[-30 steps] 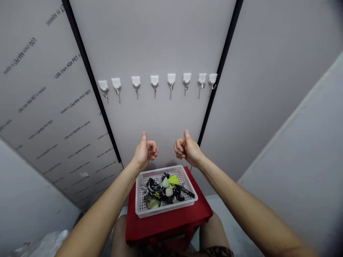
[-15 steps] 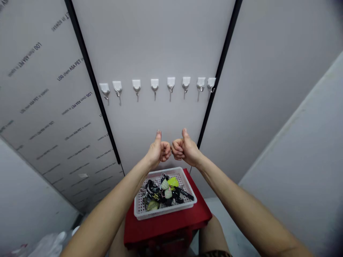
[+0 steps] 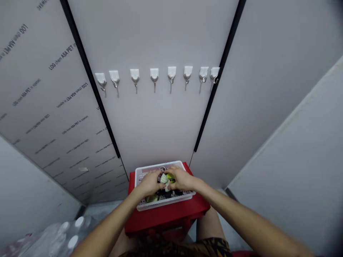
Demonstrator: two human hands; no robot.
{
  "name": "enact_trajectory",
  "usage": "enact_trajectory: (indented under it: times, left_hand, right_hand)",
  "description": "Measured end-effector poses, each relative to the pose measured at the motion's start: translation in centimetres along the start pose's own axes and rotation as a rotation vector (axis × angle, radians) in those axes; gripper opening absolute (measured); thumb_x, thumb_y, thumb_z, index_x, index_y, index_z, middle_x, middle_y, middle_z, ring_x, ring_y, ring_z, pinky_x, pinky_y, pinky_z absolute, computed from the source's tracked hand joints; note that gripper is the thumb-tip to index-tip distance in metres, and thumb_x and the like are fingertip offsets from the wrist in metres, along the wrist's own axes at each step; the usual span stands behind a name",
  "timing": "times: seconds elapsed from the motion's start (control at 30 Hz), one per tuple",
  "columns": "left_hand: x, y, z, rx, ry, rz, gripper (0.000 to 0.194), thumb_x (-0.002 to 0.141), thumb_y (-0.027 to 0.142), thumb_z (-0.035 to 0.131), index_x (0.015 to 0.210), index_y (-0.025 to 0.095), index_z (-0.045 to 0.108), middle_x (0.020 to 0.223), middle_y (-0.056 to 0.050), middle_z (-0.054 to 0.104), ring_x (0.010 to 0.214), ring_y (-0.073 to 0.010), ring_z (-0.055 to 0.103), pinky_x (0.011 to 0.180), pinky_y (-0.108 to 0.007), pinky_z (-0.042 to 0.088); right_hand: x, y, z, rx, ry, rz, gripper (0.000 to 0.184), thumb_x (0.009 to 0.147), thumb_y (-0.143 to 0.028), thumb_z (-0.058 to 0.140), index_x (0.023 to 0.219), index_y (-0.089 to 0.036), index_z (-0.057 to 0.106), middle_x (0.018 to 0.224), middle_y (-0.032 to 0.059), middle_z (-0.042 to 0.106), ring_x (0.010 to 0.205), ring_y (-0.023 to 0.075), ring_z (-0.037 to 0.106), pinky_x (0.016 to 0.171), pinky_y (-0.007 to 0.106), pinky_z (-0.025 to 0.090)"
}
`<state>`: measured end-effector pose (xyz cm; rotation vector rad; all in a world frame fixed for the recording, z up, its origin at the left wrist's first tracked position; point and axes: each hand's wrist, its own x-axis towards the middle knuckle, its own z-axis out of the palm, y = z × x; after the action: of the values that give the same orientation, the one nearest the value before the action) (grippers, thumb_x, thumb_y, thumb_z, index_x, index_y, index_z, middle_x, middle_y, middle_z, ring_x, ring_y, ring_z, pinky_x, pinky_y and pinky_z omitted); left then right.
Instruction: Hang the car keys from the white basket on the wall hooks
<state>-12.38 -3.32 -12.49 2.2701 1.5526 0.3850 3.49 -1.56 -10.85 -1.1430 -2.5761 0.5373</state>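
Note:
Both hands are down in a white plastic basket. My left hand is at the left of a pale green checked bow, its fingers curved and its thumb apart, by the bow's edge. My right hand closes from the right on the bow's lower part, thumb below and fingers above. A yellow-green item shows beneath the right fingers. Black pieces, which look like straps or key rings, lie under the hands, partly hidden. A dull gold-green round item rests at the basket's front left.
The basket stands on a red box-like seat between my knees. A row of several white hooks is on the grey wall ahead, between two black strips. Plastic-wrapped bottles stand at lower left.
Both hands were held up above the basket as fists with thumbs raised. They have come down into the basket, onto the things around the checked bow. The view has tilted slightly.

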Motion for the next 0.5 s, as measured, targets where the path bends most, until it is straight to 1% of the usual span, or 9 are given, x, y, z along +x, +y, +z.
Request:
enact_trajectory:
  times: [0.03, 0.07, 0.1, 0.17, 0.2, 0.23, 0.3, 0.4, 0.5]
  left_hand:
    - [-0.3, -0.2, 0.3, 0.008, -0.005, 0.009, 0.04, 0.054, 0.03, 0.053, 0.092, 0.02, 0.047, 0.093, -0.005, 0.052, 0.085, -0.0192, 0.045, 0.071, -0.027, 0.033]
    - [-0.5, -0.4, 0.4, 0.014, 0.0, 0.014, 0.04, 0.055, 0.03, 0.052, 0.093, 0.02, 0.047, 0.094, -0.005, 0.052, 0.087, -0.0196, 0.045, 0.072, -0.028, 0.032]
    - [-0.7, -0.6, 0.4, 0.02, 0.008, 0.016, 0.038, 0.056, 0.03, 0.051, 0.093, 0.02, 0.047, 0.095, -0.005, 0.051, 0.087, -0.0198, 0.044, 0.073, -0.028, 0.031]
    - [-1.2, -1.0, 0.2, 0.028, 0.016, 0.016, 0.032, 0.059, 0.03, 0.048, 0.09, 0.019, 0.048, 0.094, -0.006, 0.052, 0.087, -0.0195, 0.044, 0.074, -0.029, 0.031]
    - [-1.4, -1.2, 0.1, 0.032, 0.014, 0.022, 0.03, 0.06, 0.03, 0.048, 0.088, 0.019, 0.049, 0.093, -0.006, 0.052, 0.087, -0.0192, 0.044, 0.074, -0.029, 0.031]
    - [-1.5, -1.3, 0.0, 0.037, 0.013, 0.034, 0.029, 0.06, 0.03, 0.048, 0.087, 0.019, 0.049, 0.092, -0.005, 0.052, 0.087, -0.019, 0.044, 0.074, -0.029, 0.031]
    - [-1.7, -1.6, -0.2, 0.046, 0.027, 0.072, 0.026, 0.06, 0.029, 0.049, 0.084, 0.019, 0.05, 0.09, -0.004, 0.053, 0.086, -0.0183, 0.043, 0.074, -0.028, 0.03]
    - [-1.5, -1.7, -0.8, 0.034, 0.083, 0.085, 0.016, 0.064, 0.026, 0.044, 0.076, 0.019, 0.052, 0.082, -0.003, 0.055, 0.08, -0.0158, 0.046, 0.07, -0.025, 0.031]
    - [-1.0, -1.5, -2.2, -0.024, 0.146, 0.049, 0.02, 0.069, 0.028, 0.036, 0.073, 0.018, 0.053, 0.072, -0.002, 0.056, 0.068, -0.0136, 0.048, 0.06, -0.022, 0.032]
  right_hand:
    - [-0.1, 0.0, 0.5, -0.058, 0.007, -0.01, 0.045, 0.047, -0.03, 0.06, 0.09, -0.018, 0.052, 0.087, 0.006, 0.051, 0.081, 0.0181, 0.043, 0.069, 0.027, 0.032]
    - [-0.2, 0.0, 0.8, -0.101, 0.026, -0.008, 0.042, 0.048, -0.031, 0.06, 0.087, -0.018, 0.053, 0.085, 0.0059, 0.051, 0.081, 0.0184, 0.042, 0.068, 0.028, 0.031]
    - [-0.2, 0.0, 1.0, -0.121, 0.053, 0.001, 0.035, 0.05, -0.031, 0.058, 0.082, -0.018, 0.054, 0.081, 0.0055, 0.052, 0.079, 0.0178, 0.042, 0.067, 0.027, 0.031]
    - [0.0, 0.1, 0.9, -0.093, 0.116, 0.028, 0.017, 0.06, -0.03, 0.05, 0.07, -0.017, 0.055, 0.071, 0.0039, 0.052, 0.072, 0.0147, 0.043, 0.063, 0.025, 0.031]
    - [0.1, 0.3, 0.7, -0.051, 0.15, 0.045, 0.015, 0.064, -0.029, 0.046, 0.065, -0.016, 0.054, 0.065, 0.0028, 0.051, 0.066, 0.0129, 0.043, 0.06, 0.024, 0.031]
    - [0.2, 0.5, 0.5, 0.005, 0.183, 0.067, 0.018, 0.067, -0.028, 0.041, 0.062, -0.016, 0.052, 0.06, 0.0015, 0.05, 0.061, 0.0112, 0.042, 0.057, 0.023, 0.031]
    - [0.4, 0.9, 0.0, 0.135, 0.239, 0.123, 0.021, 0.07, -0.028, 0.036, 0.059, -0.015, 0.049, 0.053, -0.001, 0.046, 0.052, 0.0088, 0.039, 0.05, 0.021, 0.029]
    - [0.4, 1.2, -0.5, 0.335, 0.295, 0.188, 0.022, 0.07, -0.029, 0.035, 0.058, -0.015, 0.046, 0.052, -0.0025, 0.045, 0.049, 0.0075, 0.039, 0.048, 0.019, 0.029]
    - [0.2, 1.1, -1.2, 0.469, 0.295, 0.21, 0.021, 0.07, -0.028, 0.034, 0.057, -0.015, 0.044, 0.052, -0.0027, 0.046, 0.049, 0.0072, 0.04, 0.05, 0.019, 0.031]
